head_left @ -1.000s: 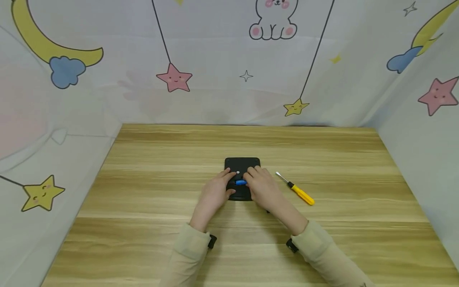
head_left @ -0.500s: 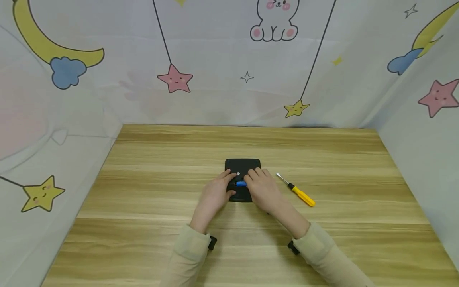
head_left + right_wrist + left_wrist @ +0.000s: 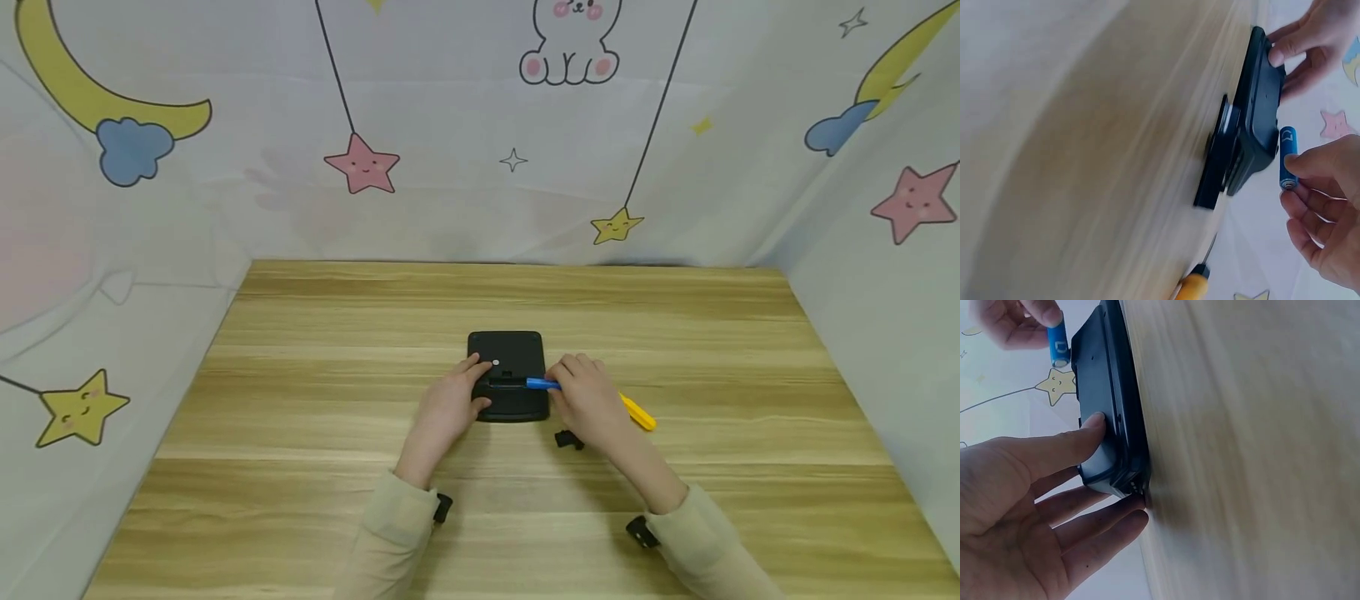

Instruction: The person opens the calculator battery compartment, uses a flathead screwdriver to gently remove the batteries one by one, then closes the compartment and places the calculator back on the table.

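A flat black device [image 3: 510,350] lies on the table with a narrow battery slot [image 3: 507,382] uncovered. At its left edge, my left hand [image 3: 444,405] holds it between thumb and fingers; in the left wrist view the thumb [image 3: 1088,440] rests on the device. My right hand [image 3: 588,400] pinches a blue battery [image 3: 542,383] by its right end. The battery is just above the device's right edge, in line with the slot. In the right wrist view the battery [image 3: 1288,157] is held between thumb and fingertips, clear of the device.
A small black plastic cover [image 3: 570,439] lies below the right hand, near the device's lower right corner. Behind that hand is a yellow-handled screwdriver [image 3: 637,412], its shaft hidden in the head view. A printed cloth [image 3: 450,217] hangs behind the table.
My right hand has moved right with the battery, out from over the slot. More of the slot and the black cover show now; the screwdriver's shaft has become hidden. The left hand stays put.
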`<state>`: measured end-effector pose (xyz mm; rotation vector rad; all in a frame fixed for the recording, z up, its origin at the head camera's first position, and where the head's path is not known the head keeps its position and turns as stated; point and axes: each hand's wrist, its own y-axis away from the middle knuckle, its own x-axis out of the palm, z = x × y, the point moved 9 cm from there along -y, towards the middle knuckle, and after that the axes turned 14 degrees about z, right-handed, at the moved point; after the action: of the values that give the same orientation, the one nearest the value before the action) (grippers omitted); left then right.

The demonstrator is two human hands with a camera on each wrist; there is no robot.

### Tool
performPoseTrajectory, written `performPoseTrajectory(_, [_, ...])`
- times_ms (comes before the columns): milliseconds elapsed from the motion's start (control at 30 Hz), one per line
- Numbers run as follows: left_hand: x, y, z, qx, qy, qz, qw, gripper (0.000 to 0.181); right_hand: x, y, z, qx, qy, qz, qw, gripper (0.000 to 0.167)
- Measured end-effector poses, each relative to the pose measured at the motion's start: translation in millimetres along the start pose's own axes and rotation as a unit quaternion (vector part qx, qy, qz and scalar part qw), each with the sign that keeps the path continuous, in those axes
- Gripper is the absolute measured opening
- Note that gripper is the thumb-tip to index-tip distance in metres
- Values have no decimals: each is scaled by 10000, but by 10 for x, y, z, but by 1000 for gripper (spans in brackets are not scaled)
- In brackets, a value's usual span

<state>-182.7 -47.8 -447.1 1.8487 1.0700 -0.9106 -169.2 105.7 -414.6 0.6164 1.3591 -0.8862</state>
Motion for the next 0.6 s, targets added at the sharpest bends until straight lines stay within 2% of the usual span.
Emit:
performPoseTrajectory(233, [5, 4, 5, 47, -66, -18, 10000, 53, -9, 130, -199, 234, -529, 1, 9983, 13])
performPoseTrajectory(600, [-4, 12, 7, 49, -27, -54, 10000, 53, 49, 247, -360, 421, -654, 186, 9968, 12])
